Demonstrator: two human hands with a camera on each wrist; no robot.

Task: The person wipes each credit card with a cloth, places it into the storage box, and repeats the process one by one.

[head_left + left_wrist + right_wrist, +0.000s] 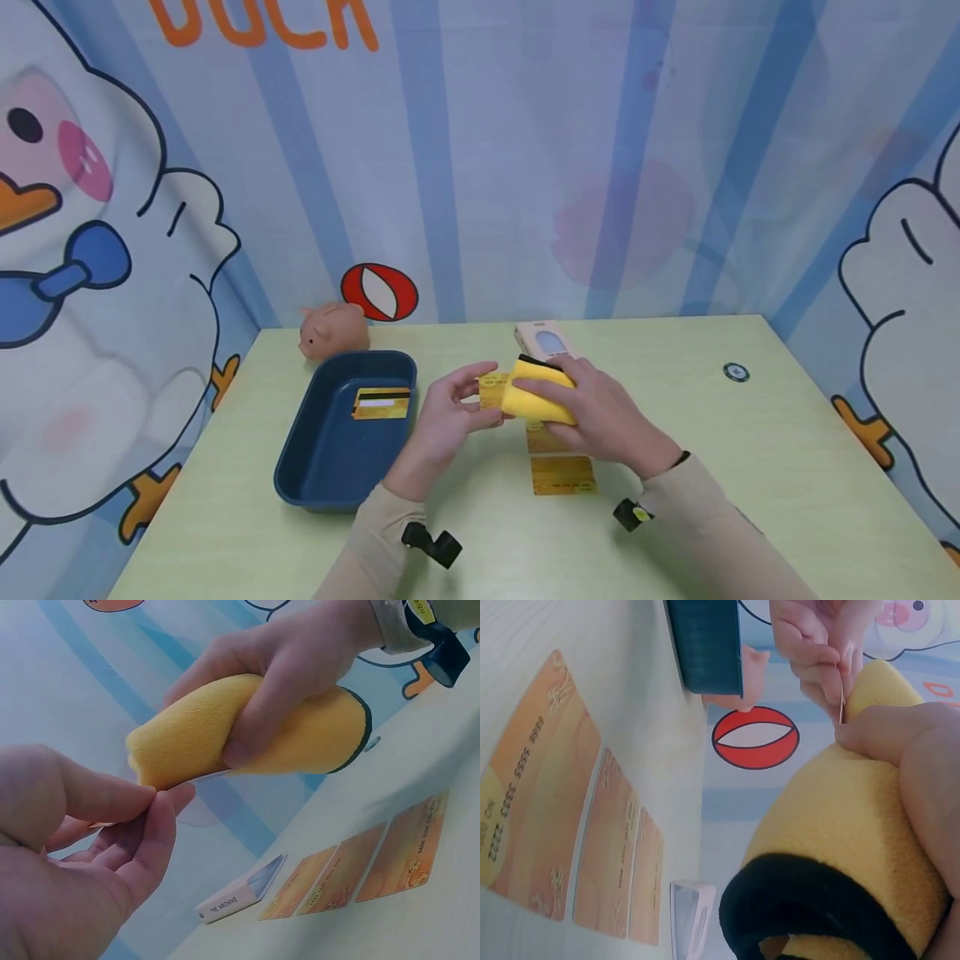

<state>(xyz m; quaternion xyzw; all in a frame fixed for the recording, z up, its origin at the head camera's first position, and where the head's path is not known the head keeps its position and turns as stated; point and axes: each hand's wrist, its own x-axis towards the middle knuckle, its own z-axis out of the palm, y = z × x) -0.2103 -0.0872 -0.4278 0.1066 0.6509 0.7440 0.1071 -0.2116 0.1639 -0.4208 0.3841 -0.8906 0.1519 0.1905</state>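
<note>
Above the table, my left hand (442, 412) pinches one end of a gold bank card (491, 390) between thumb and fingers. My right hand (611, 408) grips a yellow cloth (536, 402) with a black edge, folded against the card's other end, which it hides. Seen from the left wrist, the right thumb presses the cloth (187, 735) onto the card. Below the hands, three more gold cards lie in a row; the nearest card (562, 476) shows whole in the head view, and the right hand partly covers the others.
Left of the hands stands a dark blue tray (300, 467) with a striped gold card (382, 403) inside. Behind it sits a pink piggy bank (335, 331). A small white box (543, 337) lies at the back, and a round token (736, 372) at the right.
</note>
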